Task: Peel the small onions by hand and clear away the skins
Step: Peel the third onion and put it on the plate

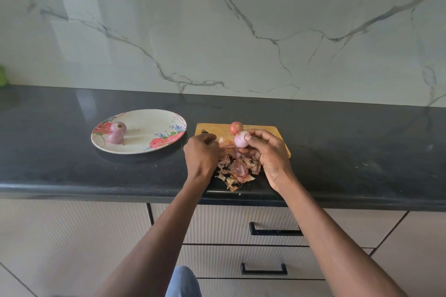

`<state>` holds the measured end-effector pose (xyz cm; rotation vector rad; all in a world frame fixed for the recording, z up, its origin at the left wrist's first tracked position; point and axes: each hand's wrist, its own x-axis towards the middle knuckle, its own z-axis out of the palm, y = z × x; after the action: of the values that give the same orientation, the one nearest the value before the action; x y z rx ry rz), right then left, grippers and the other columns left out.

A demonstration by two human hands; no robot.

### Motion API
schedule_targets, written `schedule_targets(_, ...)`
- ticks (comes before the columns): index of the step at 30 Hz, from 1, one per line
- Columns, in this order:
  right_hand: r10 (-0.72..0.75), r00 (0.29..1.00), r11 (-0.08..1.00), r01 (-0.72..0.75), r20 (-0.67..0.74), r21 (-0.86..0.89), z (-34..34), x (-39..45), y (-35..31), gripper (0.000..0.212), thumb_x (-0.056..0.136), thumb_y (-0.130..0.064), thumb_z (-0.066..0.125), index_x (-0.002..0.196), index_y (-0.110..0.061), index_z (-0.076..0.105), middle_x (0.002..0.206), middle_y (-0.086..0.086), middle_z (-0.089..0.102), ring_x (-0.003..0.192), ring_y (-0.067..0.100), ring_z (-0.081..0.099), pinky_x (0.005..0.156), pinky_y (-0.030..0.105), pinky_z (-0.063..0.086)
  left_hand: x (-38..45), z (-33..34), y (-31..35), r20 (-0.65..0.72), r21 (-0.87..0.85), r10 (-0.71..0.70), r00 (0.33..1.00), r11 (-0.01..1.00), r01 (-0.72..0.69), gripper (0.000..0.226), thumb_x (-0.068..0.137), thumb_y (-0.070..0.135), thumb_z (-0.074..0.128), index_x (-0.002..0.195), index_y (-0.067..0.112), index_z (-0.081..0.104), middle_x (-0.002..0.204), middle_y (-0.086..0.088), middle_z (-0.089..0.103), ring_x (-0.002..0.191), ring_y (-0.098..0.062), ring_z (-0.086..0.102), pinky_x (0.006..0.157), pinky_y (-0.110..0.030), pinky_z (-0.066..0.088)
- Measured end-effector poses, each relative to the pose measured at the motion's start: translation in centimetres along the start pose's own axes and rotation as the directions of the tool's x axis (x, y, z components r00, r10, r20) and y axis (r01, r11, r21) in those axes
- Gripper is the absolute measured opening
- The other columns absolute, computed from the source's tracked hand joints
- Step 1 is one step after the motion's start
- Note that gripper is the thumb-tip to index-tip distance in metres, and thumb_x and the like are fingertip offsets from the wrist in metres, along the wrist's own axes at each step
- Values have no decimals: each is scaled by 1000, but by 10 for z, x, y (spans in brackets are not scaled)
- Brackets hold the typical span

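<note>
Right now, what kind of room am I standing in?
Most likely a home kitchen: a dark stone countertop against a marble-look backsplash, drawers below, and a wooden cutting board with onion skins beside a floral plate.

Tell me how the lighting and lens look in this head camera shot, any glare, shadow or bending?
Head view: soft, even light; a pale sheen on the black countertop behind the floral plate; the counter edge bows, a wide-angle effect; a faint shadow lies under the plate's near rim; the peeled onion in the right hand is sharp; the left hand slightly soft.
</note>
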<state>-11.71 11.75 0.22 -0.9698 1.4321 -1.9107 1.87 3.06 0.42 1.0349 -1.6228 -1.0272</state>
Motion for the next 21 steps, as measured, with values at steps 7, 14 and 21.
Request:
schedule_targets(7, -105, 994, 976, 99, -20, -194, 2, -1, 0, 13, 86, -20, 79, 98, -16, 76, 93, 2, 78, 91, 17, 74, 76, 24, 58, -16, -5, 12, 287, -269, 77, 955, 963, 3, 21, 96, 5, 61, 86, 12, 79, 83, -9, 78, 78, -22, 76, 69, -27, 61)
schedule_targets(14, -197, 980, 894, 193, 32, -405, 3, 3, 7, 22, 85, -25, 81, 105, -19, 76, 99, -2, 76, 93, 19, 73, 84, 43, 61, -14, -5, 13, 342, -352, 50, 938, 933, 79, 14, 95, 3, 63, 101, 1, 76, 88, -13, 77, 77, -22, 76, 65, -22, 59)
schedule_targets(21, -265, 962, 827, 258, 57, -500, 6, 0, 5, 26, 85, -23, 80, 109, -14, 75, 98, -4, 75, 89, 11, 71, 81, 36, 61, -8, -4, 7, 321, -302, 16, 947, 950, 86, 10, 94, 8, 68, 93, 7, 77, 87, -12, 77, 81, -27, 76, 76, -34, 63)
